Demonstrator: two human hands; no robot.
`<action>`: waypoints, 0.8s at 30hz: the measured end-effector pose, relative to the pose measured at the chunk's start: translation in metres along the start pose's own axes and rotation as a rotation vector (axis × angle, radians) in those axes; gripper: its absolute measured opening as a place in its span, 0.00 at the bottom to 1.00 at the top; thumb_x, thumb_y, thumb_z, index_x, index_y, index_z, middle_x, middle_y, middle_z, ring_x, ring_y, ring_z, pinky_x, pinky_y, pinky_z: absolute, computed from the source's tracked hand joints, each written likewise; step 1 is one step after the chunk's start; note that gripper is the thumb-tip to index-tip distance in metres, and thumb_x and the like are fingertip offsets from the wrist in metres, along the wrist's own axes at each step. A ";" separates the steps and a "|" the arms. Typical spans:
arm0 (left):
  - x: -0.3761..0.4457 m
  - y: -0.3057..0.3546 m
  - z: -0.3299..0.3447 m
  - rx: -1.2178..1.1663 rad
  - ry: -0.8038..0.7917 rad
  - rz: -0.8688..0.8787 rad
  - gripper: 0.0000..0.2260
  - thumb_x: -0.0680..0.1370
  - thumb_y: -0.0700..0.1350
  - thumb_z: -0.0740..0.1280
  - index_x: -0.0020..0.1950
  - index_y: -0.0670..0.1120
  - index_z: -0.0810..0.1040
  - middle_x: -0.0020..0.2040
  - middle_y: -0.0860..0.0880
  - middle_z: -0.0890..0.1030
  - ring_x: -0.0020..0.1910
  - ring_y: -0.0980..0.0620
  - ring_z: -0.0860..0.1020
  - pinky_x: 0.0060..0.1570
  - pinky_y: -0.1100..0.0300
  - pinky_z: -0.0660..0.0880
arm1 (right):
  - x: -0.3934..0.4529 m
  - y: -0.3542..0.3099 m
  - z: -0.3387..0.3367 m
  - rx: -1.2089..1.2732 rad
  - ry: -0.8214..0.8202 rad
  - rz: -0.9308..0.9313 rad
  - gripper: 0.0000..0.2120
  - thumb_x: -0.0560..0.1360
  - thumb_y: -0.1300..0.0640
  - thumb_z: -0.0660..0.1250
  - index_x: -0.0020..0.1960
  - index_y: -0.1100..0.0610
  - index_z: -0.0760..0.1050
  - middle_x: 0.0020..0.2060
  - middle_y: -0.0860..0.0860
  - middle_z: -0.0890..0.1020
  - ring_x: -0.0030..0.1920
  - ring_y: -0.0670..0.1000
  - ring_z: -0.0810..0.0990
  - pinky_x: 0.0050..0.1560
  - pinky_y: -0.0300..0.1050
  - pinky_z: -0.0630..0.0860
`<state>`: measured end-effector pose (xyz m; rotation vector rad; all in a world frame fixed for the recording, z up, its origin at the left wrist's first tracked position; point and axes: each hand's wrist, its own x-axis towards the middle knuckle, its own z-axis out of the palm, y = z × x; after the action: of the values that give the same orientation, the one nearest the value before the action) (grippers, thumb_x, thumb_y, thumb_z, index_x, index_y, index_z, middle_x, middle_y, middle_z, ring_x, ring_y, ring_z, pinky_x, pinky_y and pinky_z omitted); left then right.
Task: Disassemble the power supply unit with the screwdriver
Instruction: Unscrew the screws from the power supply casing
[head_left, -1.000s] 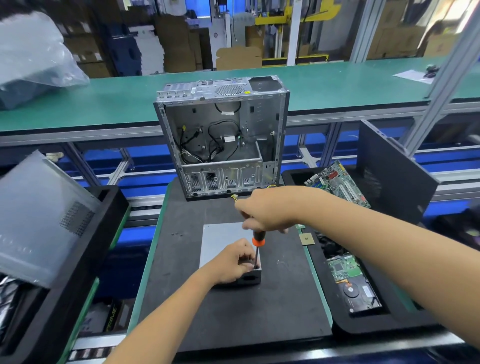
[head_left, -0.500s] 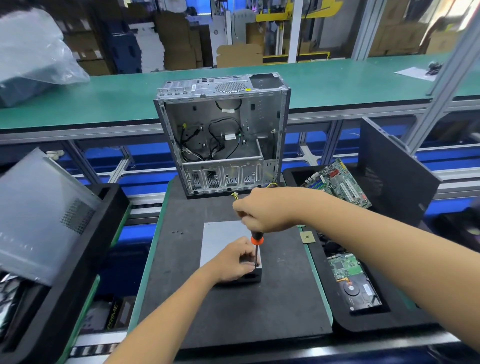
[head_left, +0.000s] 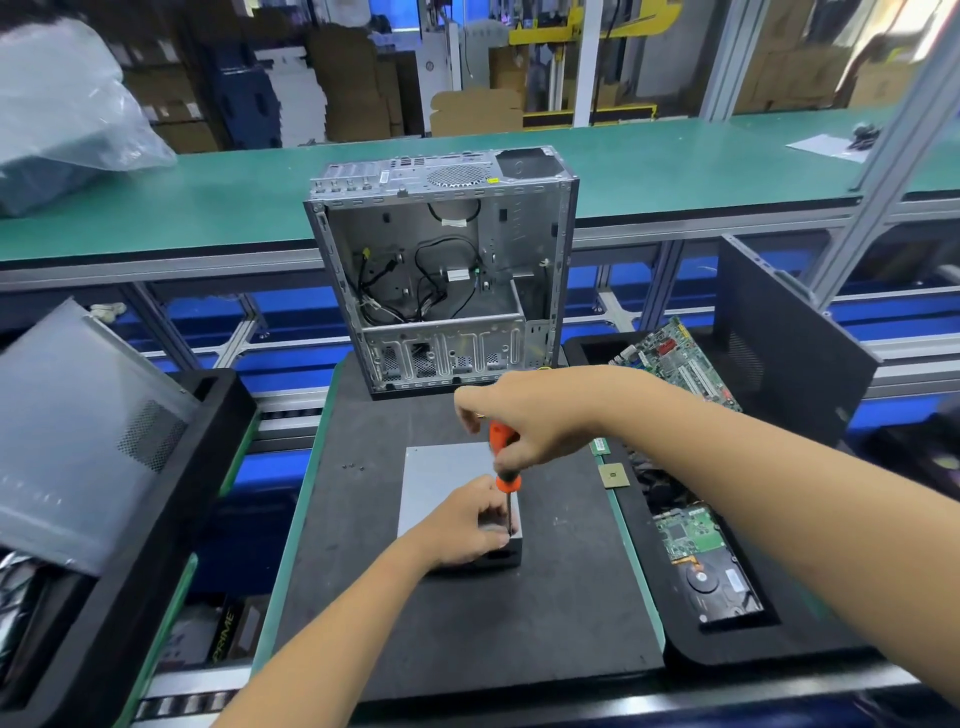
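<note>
Screwdriver (head_left: 503, 465) near upright, orange handle up, tip down at PSU (head_left: 444, 480) near-right corner. Right hand (head_left: 524, 421) fingers wrapped on handle. Left hand (head_left: 462, 522) clamps PSU's near end, fingers beside shaft. PSU flat on black mat (head_left: 467, 613).

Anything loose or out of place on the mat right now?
Two tiny loose screws lie on the black mat, left of the power supply unit. A small chip sits at the mat's right edge. Nothing looks spilled or damaged.
</note>
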<state>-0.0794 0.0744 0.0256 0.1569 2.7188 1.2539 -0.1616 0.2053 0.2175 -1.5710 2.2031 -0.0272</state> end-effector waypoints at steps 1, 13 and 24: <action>0.000 0.002 -0.001 -0.011 0.004 0.000 0.05 0.72 0.34 0.68 0.47 0.39 0.79 0.51 0.45 0.76 0.50 0.51 0.75 0.54 0.59 0.73 | 0.000 0.001 0.000 0.054 0.002 -0.037 0.15 0.72 0.59 0.69 0.54 0.54 0.67 0.41 0.44 0.82 0.42 0.48 0.75 0.39 0.41 0.71; 0.001 -0.001 0.003 0.005 0.040 0.012 0.05 0.70 0.36 0.70 0.45 0.38 0.78 0.47 0.51 0.73 0.44 0.60 0.72 0.48 0.66 0.71 | 0.000 0.003 0.001 0.014 -0.022 0.098 0.08 0.76 0.54 0.63 0.53 0.55 0.68 0.34 0.47 0.76 0.33 0.51 0.78 0.31 0.44 0.66; 0.002 -0.005 0.005 0.003 0.051 0.005 0.07 0.70 0.37 0.72 0.45 0.37 0.77 0.47 0.50 0.74 0.46 0.54 0.74 0.51 0.60 0.72 | -0.003 0.003 0.006 -0.086 0.029 0.023 0.05 0.78 0.54 0.61 0.50 0.56 0.69 0.33 0.42 0.75 0.40 0.51 0.79 0.39 0.46 0.72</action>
<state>-0.0802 0.0754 0.0187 0.1339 2.7651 1.2726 -0.1614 0.2103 0.2118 -1.5998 2.2722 0.0521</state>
